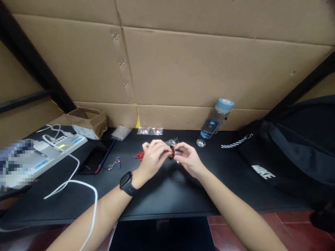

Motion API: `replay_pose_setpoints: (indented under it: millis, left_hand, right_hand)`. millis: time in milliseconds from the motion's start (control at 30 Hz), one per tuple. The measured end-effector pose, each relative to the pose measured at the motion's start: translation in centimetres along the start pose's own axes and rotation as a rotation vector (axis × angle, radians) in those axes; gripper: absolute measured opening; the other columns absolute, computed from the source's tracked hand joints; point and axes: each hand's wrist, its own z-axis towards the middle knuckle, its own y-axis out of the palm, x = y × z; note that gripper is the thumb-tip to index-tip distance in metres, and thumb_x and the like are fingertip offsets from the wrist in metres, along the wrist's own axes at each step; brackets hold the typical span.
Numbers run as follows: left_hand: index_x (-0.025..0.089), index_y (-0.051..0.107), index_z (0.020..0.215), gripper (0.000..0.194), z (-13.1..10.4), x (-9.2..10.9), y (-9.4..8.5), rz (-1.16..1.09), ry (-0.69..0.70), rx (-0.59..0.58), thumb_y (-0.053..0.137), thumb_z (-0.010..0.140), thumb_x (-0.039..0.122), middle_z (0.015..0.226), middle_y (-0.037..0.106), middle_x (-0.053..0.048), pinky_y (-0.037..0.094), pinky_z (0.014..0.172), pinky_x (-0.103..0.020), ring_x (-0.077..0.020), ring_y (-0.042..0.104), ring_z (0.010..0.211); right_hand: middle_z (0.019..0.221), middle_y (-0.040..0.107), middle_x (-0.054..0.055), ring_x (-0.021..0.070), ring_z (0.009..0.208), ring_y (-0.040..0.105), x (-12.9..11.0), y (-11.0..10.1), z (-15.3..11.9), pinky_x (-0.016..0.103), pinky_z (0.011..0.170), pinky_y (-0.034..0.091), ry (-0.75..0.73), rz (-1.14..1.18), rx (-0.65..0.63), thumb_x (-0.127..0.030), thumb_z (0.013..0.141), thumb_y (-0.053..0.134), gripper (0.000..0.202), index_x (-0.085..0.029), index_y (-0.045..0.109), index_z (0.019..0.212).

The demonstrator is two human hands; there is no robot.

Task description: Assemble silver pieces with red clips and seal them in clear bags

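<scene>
Above the middle of the table, a small round shiny piece [171,152] that looks dark red is pinched between my two hands. My left hand [154,157] has its fingers curled onto the left side of it. From the right, the thumb and fingers of my right hand [190,158] close on its other edge. Beside my left hand lies a bunch of small red pieces [139,156], partly hidden by the hand. Just behind my fingers is a clear plastic packet [172,141]. A shiny metal dome [201,143] rests farther right on the table.
At the back lie clear packets [150,131] with silver and red items and a plastic bag stack [120,133]. A bottle [213,120] stands right, near a black bag [277,157]. Leftward are a phone [95,158], keychain [115,164], cardboard box [87,122], power strip [57,151] and white cable [94,195].
</scene>
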Motion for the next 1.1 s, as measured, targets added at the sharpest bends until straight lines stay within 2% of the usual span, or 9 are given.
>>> replay_pose_setpoints:
  millis: [133,233,633,867,1100]
  left_hand:
    - [0.024,0.072,0.093,0.01,-0.15,0.06,0.24,0.037,-0.013,0.087,0.064,0.099,0.027,0.114,0.067,-0.006,0.027,0.093,-0.042,-0.0263,0.054,0.123]
    - [0.025,0.072,0.092,0.007,-0.26,-0.04,0.3,0.079,0.003,0.127,0.066,0.097,0.027,0.118,0.063,-0.008,0.027,0.096,-0.044,-0.0281,0.051,0.125]
    - [0.026,0.072,0.095,0.006,-0.14,-0.27,0.04,0.126,0.062,0.11,0.066,0.097,0.028,0.114,0.064,-0.007,0.029,0.095,-0.045,-0.0284,0.05,0.12]
    - [0.026,0.072,0.095,0.007,-0.07,0.11,-0.3,0.175,0.089,0.097,0.066,0.097,0.026,0.113,0.066,-0.006,0.029,0.092,-0.045,-0.028,0.051,0.117]
    - [0.026,0.074,0.093,0.007,-0.32,-0.13,0.42,0.115,0.049,0.133,0.068,0.096,0.028,0.108,0.066,-0.006,0.03,0.095,-0.044,-0.0277,0.051,0.115]
  right_hand:
    - [0.115,0.068,0.004,0.0174,0.094,0.07,0.04,0.11,-0.03,0.03,0.081,0.059,0.003,-0.008,0.012,-0.019,0.071,0.089,0.034,-0.023,0.068,0.098]
    - [0.114,0.068,0.004,0.018,0.095,0.07,0.02,0.16,-0.05,0.03,0.082,0.058,-0.007,-0.007,0.01,-0.018,0.072,0.088,0.034,-0.023,0.068,0.098]
    - [0.109,0.069,0.002,0.0156,0.089,0.069,0.37,0.5,-0.03,0.03,0.082,0.057,0.01,0.003,0.075,-0.022,0.07,0.09,0.038,-0.023,0.067,0.099]
    - [0.11,0.068,0.002,0.0151,0.087,0.069,0.4,0.49,-0.05,0.029,0.081,0.057,-0.008,0.015,0.058,-0.019,0.071,0.089,0.035,-0.023,0.068,0.098]
    - [0.109,0.068,0.003,0.0166,0.086,0.069,0.61,0.31,0.07,0.032,0.081,0.057,-0.017,-0.02,0.058,-0.02,0.069,0.091,0.032,-0.022,0.071,0.095]
